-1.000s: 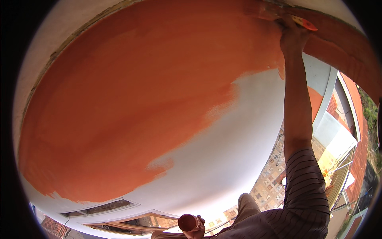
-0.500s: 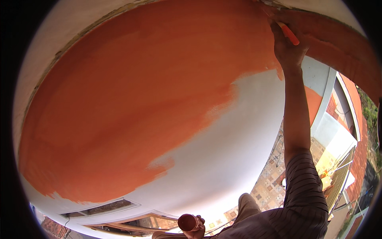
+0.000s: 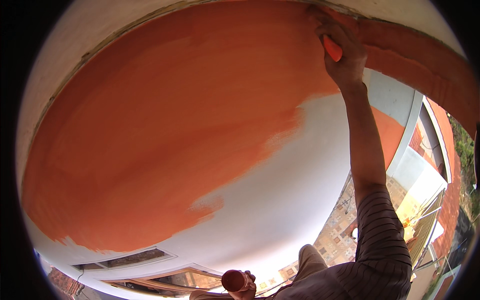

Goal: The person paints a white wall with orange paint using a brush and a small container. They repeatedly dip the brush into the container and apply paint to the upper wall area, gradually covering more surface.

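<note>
Wall [image 3: 175, 115] ahead, left to right: orange coat covers left and centre, bare white patch [image 3: 285, 187] low toward the right. Left hand [image 3: 249, 289] at bottom centre, fingers curled around a reddish-brown cup [image 3: 233, 281]. Right hand [image 3: 350, 57] up top right, fingers wrapped on the orange handle of a brush [image 3: 333, 48], near the pale overhang [image 3: 55, 75] edge (bristle end and fingertips too blurred to call contact).

Step looks like cutting in along the top edge; next move probably calls for a steady stroke that stays off the overhang.

Versus half a second ago: right hand and brush shifted left along the edge; cup practically unmoved.
</note>
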Available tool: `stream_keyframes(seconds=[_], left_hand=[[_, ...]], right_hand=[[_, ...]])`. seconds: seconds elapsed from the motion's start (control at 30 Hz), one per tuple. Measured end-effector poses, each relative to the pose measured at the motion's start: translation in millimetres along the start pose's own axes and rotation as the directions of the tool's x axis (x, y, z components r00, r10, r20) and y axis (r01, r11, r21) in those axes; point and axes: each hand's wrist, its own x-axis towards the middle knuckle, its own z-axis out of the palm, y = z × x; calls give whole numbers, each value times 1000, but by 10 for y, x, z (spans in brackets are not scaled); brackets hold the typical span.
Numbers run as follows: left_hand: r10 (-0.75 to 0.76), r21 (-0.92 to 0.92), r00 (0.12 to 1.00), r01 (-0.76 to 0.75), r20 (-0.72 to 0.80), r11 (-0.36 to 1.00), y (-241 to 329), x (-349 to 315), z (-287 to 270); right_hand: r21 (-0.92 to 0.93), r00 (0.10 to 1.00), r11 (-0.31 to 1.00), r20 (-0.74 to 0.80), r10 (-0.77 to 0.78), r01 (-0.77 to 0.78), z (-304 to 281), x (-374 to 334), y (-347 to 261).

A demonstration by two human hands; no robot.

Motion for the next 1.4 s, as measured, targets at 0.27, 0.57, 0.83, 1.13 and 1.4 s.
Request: stream_keyframes(seconds=[0.27,0.57,0.83,1.13,1.4], left_hand=[[-69,-46,997,69,-16,997,29,24,-111],[-45,-22,999,45,4,999,-16,-52,42],[-9,-93,1000,7,-20,996,11,13,-26],[-41,-19,999,41,1,999,-8,-62,75],[37,-3,997,-37,-71,999,-45,-21,80]], right_hand=[[232,994,972,88,-58,36,-118,78,82],[230,997,972,74,34,-51,-147,2,235],[273,991,961,133,5,-42,-181,146,-88],[307,989,943,109,102,-131,-294,-64,291],[121,980,974,82,182,-191,-433,-199,688]])
